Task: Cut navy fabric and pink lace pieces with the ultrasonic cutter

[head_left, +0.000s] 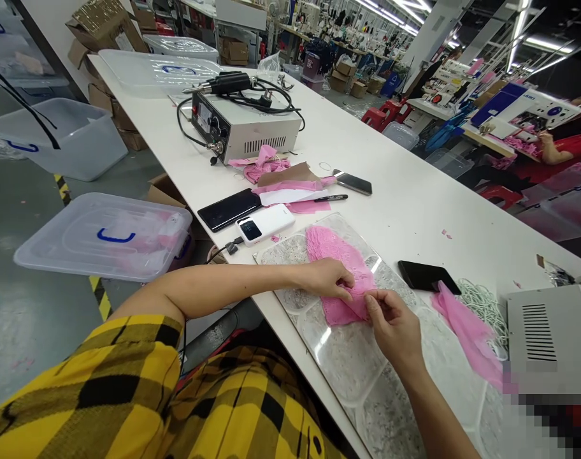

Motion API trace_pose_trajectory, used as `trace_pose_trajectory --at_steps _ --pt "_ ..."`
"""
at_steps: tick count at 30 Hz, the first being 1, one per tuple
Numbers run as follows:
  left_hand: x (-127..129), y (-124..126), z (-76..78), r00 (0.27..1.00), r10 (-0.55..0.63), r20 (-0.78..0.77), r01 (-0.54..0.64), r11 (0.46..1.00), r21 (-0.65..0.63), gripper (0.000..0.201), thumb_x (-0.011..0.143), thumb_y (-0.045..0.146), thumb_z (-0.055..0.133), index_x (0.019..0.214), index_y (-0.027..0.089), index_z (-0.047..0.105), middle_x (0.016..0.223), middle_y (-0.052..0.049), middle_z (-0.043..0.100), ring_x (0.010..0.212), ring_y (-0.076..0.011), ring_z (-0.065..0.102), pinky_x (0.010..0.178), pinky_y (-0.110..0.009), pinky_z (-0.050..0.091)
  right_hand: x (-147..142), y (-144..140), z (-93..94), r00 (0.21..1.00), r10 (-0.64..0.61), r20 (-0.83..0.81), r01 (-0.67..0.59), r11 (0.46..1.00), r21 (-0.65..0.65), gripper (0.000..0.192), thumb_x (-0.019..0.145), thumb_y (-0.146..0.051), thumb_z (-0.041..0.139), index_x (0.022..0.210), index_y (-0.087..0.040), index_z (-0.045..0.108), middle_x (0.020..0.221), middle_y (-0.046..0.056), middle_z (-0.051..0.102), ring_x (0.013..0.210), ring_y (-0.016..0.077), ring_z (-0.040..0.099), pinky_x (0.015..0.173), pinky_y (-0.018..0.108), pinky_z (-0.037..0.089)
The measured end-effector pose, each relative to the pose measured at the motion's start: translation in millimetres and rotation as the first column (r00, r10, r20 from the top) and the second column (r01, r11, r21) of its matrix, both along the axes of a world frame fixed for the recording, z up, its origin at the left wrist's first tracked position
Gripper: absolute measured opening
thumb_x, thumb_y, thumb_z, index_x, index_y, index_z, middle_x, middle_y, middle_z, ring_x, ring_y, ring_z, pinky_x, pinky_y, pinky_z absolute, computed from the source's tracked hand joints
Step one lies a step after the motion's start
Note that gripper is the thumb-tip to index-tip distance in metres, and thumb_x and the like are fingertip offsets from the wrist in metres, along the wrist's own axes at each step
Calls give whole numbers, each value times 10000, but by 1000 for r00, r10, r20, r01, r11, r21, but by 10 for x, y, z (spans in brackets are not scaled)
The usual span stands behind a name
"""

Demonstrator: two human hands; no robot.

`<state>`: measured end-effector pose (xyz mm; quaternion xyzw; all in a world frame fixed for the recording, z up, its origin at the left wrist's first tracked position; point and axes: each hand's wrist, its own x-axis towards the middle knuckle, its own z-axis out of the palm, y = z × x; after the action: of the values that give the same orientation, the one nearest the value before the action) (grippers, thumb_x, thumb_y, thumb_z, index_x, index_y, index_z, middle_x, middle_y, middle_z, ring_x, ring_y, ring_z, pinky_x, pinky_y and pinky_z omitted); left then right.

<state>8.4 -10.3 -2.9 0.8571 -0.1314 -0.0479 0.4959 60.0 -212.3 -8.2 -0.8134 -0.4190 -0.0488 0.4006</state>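
So over on the left there's a lidded plastic bin (104,236) on the floor, then a dark phone (229,209) and white power bank (265,224) on the white table (405,210). Our left hand (326,278) is pinching the near edge of the pink lace piece (341,274), which lies on the clear bead tray (348,357) right in front of us. Our right hand (390,322) meets it, thumb and forefinger pressed together on that same edge. Looks like we're mid-placement of something tiny on the lace; next move probably needs a steady, fine grip. Can't tell what's between the fingertips.
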Motion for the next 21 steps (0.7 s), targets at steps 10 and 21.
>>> trace_pose_trajectory --at_steps 10,21 --pt "59 -47 -53 997 73 10 -72 997 -12 320 745 249 642 531 158 423 501 67 377 564 -88 353 592 -251 247 -299 -22 -169 927 354 128 -331 929 -166 94 886 -222 566 867 -228 658 817 40 668 739 168 643 660 280 530" --pt "89 -57 -68 996 87 11 -87 996 10 299 717 233 652 521 160 438 504 62 414 554 -89 337 572 -249 240 -205 -5 -87 956 276 -103 -287 950 -124 230 904 -353 552 751 -214 653 724 35 651 607 145 589 525 242 469"
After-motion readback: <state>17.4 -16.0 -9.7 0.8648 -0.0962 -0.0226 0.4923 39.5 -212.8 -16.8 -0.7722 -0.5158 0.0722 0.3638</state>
